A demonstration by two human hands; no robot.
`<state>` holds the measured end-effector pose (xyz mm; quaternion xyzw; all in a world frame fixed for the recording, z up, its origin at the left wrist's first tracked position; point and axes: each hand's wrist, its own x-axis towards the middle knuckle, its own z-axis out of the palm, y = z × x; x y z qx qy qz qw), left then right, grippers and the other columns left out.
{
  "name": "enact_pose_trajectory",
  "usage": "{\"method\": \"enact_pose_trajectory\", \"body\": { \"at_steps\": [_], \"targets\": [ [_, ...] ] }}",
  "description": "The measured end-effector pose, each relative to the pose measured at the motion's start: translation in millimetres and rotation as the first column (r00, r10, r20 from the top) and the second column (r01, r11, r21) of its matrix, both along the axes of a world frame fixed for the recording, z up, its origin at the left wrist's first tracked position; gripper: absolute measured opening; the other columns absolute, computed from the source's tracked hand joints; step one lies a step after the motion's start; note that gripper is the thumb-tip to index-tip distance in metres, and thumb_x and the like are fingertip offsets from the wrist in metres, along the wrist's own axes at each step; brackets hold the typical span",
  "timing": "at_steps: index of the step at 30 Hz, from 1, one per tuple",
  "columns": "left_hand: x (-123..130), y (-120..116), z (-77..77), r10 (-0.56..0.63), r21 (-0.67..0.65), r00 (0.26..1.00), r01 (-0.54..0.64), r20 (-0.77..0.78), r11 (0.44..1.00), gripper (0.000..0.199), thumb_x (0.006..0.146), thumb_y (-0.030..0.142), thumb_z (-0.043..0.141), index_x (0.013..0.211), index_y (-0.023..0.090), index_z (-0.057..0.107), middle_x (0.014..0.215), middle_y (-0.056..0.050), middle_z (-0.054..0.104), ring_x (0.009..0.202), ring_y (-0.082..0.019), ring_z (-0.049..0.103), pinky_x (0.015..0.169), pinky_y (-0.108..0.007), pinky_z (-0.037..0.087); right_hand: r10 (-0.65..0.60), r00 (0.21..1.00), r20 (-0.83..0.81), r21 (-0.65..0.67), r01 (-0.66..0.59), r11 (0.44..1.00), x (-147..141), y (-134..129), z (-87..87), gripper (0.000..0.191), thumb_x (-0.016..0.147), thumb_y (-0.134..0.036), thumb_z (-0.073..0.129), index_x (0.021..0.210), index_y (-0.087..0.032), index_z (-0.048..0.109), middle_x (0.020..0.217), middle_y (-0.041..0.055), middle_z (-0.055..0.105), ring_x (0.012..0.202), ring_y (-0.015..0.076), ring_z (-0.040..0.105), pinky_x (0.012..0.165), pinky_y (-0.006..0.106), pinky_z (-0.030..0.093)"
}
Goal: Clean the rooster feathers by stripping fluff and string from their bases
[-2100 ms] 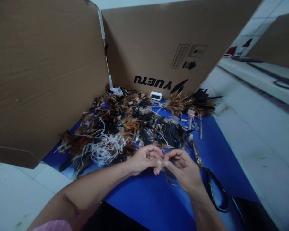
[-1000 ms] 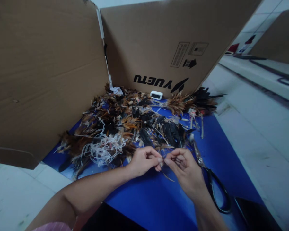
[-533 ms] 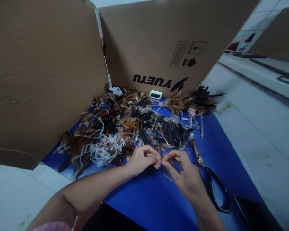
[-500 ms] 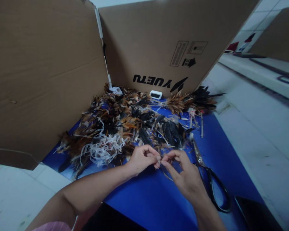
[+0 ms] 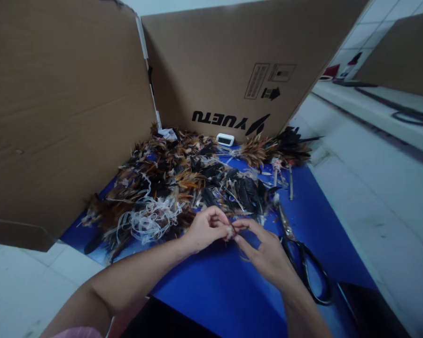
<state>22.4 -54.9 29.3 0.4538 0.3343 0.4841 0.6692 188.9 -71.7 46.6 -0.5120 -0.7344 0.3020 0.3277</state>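
My left hand (image 5: pixel 209 228) pinches a small feather piece (image 5: pixel 230 231) with a whitish, fluffy end, over the near part of the blue board (image 5: pixel 211 291). Against the same piece, my right hand (image 5: pixel 264 246) brings its thumb and forefinger together from the right. A thin strand hangs below the fingertips. Beyond both hands lies a wide heap of brown and black feathers (image 5: pixel 190 180). A tangle of clear ribbon (image 5: pixel 151 218) rests on the heap's near left side. Black-handled scissors (image 5: pixel 292 239) lie just right of my right hand.
Cardboard panels (image 5: pixel 232 56) stand behind and to the left. A small white display device (image 5: pixel 225 139) sits at the rear panel's foot. Feather bundles (image 5: pixel 257 151) lie at the back right, and a dark flat object (image 5: pixel 370 310) at the near right corner.
My right fingers have straightened somewhat and lie closer against the small piece. My left hand keeps its pinch. The whole view has shifted slightly, with the surroundings now a little further left.
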Motion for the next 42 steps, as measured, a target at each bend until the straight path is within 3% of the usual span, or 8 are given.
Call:
{"method": "enact_pose_trajectory", "body": {
  "at_steps": [6, 12, 19, 29, 34, 42],
  "targets": [
    [-1, -1, 0.4, 0.063, 0.05, 0.993, -0.059, -0.101, 0.997, 0.026, 0.065, 0.025, 0.072, 0.075, 0.015, 0.05, 0.069, 0.0, 0.06, 0.058, -0.009, 0.058, 0.058, -0.023, 0.046, -0.017, 1.0, 0.025, -0.003, 0.017, 1.0, -1, -2, 4.7, 0.011, 0.08, -0.026, 0.054, 0.088, -0.025, 0.061, 0.084, 0.0001, 0.067, 0.078, 0.0193, 0.061, 0.075, 0.032, 0.047],
    [1, -5, 3.3, 0.138, 0.122, 0.977, -0.119, -0.164, 0.985, 0.021, 0.067, 0.021, 0.069, 0.074, 0.015, 0.05, 0.071, -0.002, 0.061, 0.061, -0.01, 0.057, 0.06, -0.023, 0.047, -0.034, 0.998, -0.055, -0.017, 0.033, 0.999, -3, -3, 5.7, 0.006, 0.078, -0.025, 0.057, 0.084, -0.024, 0.061, 0.079, -0.0004, 0.065, 0.075, 0.0181, 0.061, 0.073, 0.03, 0.048],
    [1, -7, 3.9, 0.209, 0.235, 0.945, -0.149, -0.253, 0.96, 0.017, 0.07, 0.019, 0.066, 0.073, 0.016, 0.05, 0.074, -0.004, 0.064, 0.063, -0.011, 0.059, 0.061, -0.023, 0.047, -0.116, 0.937, -0.331, -0.131, 0.076, 0.989, -5, 1, -1.1, 0.012, 0.079, -0.031, 0.06, 0.084, -0.021, 0.059, 0.078, 0.003, 0.065, 0.076, 0.0176, 0.063, 0.072, 0.03, 0.05],
    [0, -6, -2.2, 0.299, 0.39, 0.915, -0.18, -0.271, 0.903, 0.013, 0.073, 0.018, 0.064, 0.075, 0.017, 0.05, 0.077, -0.004, 0.066, 0.068, -0.013, 0.062, 0.063, -0.024, 0.049, -0.195, 0.838, -0.51, -0.271, 0.059, 0.961, -12, 1, -5.4, 0.025, 0.068, -0.031, 0.072, 0.083, -0.02, 0.056, 0.076, 0.002, 0.065, 0.07, 0.0144, 0.063, 0.066, 0.025, 0.052],
    [2, -5, -4.4, 0.309, 0.402, 0.914, -0.188, -0.261, 0.896, 0.014, 0.074, 0.019, 0.064, 0.076, 0.017, 0.05, 0.078, -0.004, 0.066, 0.069, -0.013, 0.062, 0.064, -0.025, 0.049, -0.238, 0.796, -0.556, -0.298, 0.077, 0.951, -15, 2, -7.6, 0.027, 0.065, -0.031, 0.074, 0.082, -0.021, 0.055, 0.073, 0.0004, 0.064, 0.066, 0.0128, 0.062, 0.063, 0.024, 0.052],
    [2, -6, -4.0, 0.313, 0.387, 0.919, -0.205, -0.24, 0.899, 0.015, 0.074, 0.019, 0.065, 0.075, 0.017, 0.05, 0.077, -0.004, 0.064, 0.068, -0.013, 0.061, 0.064, -0.025, 0.049, -0.233, 0.814, -0.532, -0.239, 0.119, 0.964, -17, 1, -8.6, 0.022, 0.067, -0.026, 0.071, 0.079, -0.021, 0.052, 0.071, 0.0004, 0.064, 0.065, 0.0135, 0.062, 0.064, 0.025, 0.051]
  ]
}}
